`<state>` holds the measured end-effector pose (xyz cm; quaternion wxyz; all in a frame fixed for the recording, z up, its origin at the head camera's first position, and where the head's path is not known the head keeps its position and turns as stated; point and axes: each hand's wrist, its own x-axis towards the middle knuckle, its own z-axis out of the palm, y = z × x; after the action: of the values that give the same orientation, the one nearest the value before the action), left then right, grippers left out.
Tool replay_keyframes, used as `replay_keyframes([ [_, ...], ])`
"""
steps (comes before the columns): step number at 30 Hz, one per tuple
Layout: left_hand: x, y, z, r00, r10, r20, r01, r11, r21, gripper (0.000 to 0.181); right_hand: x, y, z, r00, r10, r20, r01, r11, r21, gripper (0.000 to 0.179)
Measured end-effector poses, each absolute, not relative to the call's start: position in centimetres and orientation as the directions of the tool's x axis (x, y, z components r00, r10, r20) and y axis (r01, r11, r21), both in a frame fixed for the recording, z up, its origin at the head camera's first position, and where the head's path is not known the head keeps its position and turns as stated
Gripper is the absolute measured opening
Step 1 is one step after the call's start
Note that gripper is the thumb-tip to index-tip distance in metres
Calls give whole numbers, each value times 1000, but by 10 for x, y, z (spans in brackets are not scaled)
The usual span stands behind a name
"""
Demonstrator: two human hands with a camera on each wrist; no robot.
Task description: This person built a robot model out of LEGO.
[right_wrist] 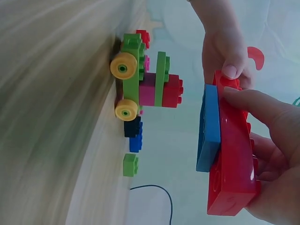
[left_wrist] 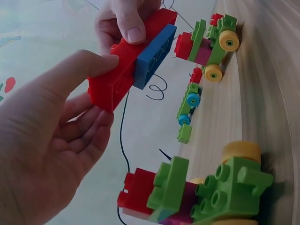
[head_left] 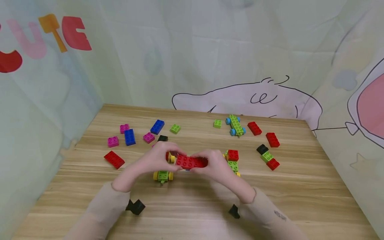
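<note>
Both hands hold a long red toy-brick piece [head_left: 189,162] above the middle of the table, studs up. A blue brick [left_wrist: 152,58] is joined to its underside. My left hand [head_left: 164,156] pinches the left end, thumb on the near side and fingers behind. At the right end, my right hand [head_left: 211,162] grips it the same way. Below the left hand stands a green car with yellow wheels [head_left: 163,175], partly hidden, bearing stacked magenta, green and red bricks. A similar yellow-wheeled car [head_left: 233,165] stands behind the right hand.
Farther back is a green car base with blue wheels [head_left: 235,126]. Red bricks [head_left: 272,140] and a black-green-red row [head_left: 266,156] lie at the right. On the left are blue bricks [head_left: 130,137], magenta bricks [head_left: 113,141] and a red brick [head_left: 114,160]. A printed curtain [head_left: 192,66] hangs behind.
</note>
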<state>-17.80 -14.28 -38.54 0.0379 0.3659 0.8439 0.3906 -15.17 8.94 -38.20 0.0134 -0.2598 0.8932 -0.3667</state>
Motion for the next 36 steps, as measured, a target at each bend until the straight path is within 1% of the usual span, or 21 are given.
replay_keyframes([
  [7,-185,-149,-393,-738,612,284,597,397,697,39,-160,87,-383,-861,-476,181,-470,606,-642,32],
  [12,-192,-160,-396,-767,574,288,568,397,721,45,-164,88,-384,-866,-469,174,-463,622,-632,32],
  [17,-199,-177,-403,-820,528,221,483,429,764,51,-168,89,-385,-868,-462,181,-467,637,-613,33],
  [21,-203,-187,-411,-843,513,162,424,449,786,52,-169,90,-386,-872,-453,183,-462,642,-612,33],
  [25,-205,-193,-417,-857,506,98,368,467,804,54,-170,90,-386,-877,-448,173,-449,640,-623,33],
  [29,-206,-196,-420,-859,510,50,329,473,818,54,-172,89,-388,-883,-442,157,-432,639,-636,33],
  [36,-207,-197,-426,-861,508,20,318,508,801,50,-174,89,-390,-890,-434,139,-415,645,-642,34],
])
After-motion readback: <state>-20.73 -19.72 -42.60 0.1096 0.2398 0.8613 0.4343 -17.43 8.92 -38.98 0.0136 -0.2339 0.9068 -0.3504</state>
